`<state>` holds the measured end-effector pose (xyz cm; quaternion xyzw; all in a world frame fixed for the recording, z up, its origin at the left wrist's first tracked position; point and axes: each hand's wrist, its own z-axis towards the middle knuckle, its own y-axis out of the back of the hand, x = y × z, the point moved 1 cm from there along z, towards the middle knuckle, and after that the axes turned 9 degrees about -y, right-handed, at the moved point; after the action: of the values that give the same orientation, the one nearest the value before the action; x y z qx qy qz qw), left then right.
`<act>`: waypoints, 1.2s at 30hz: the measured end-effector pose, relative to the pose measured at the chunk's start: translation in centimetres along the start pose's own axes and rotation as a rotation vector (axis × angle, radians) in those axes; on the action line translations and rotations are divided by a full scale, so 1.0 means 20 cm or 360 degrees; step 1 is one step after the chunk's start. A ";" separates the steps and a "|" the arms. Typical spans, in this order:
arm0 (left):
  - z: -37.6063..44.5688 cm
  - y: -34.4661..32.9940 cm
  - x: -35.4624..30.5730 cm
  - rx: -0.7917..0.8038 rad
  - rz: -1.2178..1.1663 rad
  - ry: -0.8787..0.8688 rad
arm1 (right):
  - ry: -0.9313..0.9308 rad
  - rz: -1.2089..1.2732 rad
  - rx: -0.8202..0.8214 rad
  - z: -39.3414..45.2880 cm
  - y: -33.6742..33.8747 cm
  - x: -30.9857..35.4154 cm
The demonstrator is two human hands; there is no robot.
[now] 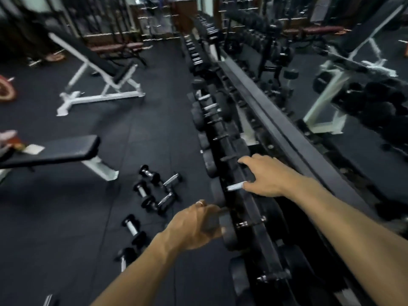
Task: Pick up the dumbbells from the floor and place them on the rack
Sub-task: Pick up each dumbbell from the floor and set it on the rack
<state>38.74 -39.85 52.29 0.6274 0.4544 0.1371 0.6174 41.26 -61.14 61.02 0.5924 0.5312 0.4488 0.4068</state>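
Your left hand (198,226) has its fingers curled round the near end of a black dumbbell (217,219) at the rack's (249,208) front edge; your right hand (265,175) lies w/ fingers mostly straight over a chrome handle (235,186) on the rack, thumb beside it. Motion blur means you can't tell if that handle is truly gripped. Risk, imo: the left-hand dumbbell isn't seated yet, so if you let go early it could roll off the lip and drop toward the loose dumbbells (154,191) on the floor just left, or pinch your fingers against the neighbouring heads. More dumbbells (132,228) lie nearer, still to collect, a trip hazard. Floor is dark rubber matting (66,217). Flat bench (55,151) at left, white incline bench (99,80) farther off, mirror (353,85) behind the rack at right.
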 end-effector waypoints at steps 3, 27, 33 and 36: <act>-0.30 0.00 0.28 -0.0008 -0.0038 0.0155 | 0.0148 -0.0032 0.0064 0.02 -0.06 0.41; -1.30 -0.72 1.94 0.0043 -0.0665 0.1120 | 0.0776 -0.0317 0.0734 0.91 -1.35 2.41; -0.96 -1.29 2.33 0.0110 -0.0887 0.1334 | 0.0870 -0.0388 0.0932 1.50 -2.01 2.51; -0.82 -1.58 2.53 0.0087 -0.0990 0.1410 | 0.0889 -0.0423 0.1047 1.72 -2.37 2.54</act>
<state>41.92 2.63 7.40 0.3612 0.8389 0.1874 0.3615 63.57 -5.74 11.46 0.4732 0.8064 0.3425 0.0919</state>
